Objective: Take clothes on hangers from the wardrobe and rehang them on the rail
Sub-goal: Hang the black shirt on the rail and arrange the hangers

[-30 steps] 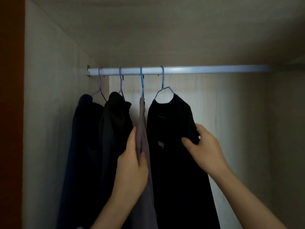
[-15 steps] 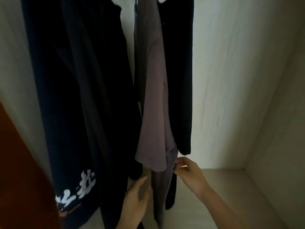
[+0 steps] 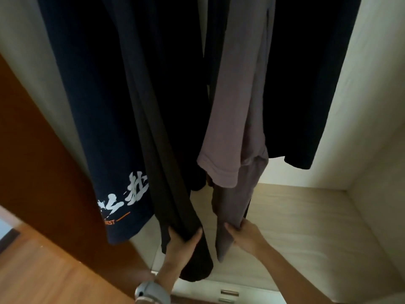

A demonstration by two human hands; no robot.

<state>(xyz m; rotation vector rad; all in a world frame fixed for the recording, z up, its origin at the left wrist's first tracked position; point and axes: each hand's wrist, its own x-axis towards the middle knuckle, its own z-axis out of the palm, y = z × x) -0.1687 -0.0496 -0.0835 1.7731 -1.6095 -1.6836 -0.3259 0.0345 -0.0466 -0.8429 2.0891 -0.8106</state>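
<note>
Several garments hang inside the wardrobe, and their hangers and the rail are out of view above. A navy shirt (image 3: pixel 87 106) with white lettering hangs at the left. Beside it a long black garment (image 3: pixel 171 150) reaches lowest; my left hand (image 3: pixel 182 244) is closed around its lower end. A mauve-grey shirt (image 3: pixel 236 106) hangs in the middle, and my right hand (image 3: pixel 245 235) pinches its bottom hem. A black shirt (image 3: pixel 306 84) hangs at the right, untouched.
The pale wardrobe floor (image 3: pixel 306 227) lies under the clothes, with light walls behind and to the right. A brown wooden door panel (image 3: pixel 32 161) stands at the left. Metal drawer handles (image 3: pixel 229 292) show below the wardrobe floor's front edge.
The view dropped from the rail to the garments' lower ends. Both hands slid down; my left hand closed on the black garment's end and my right took the mauve shirt's hem.
</note>
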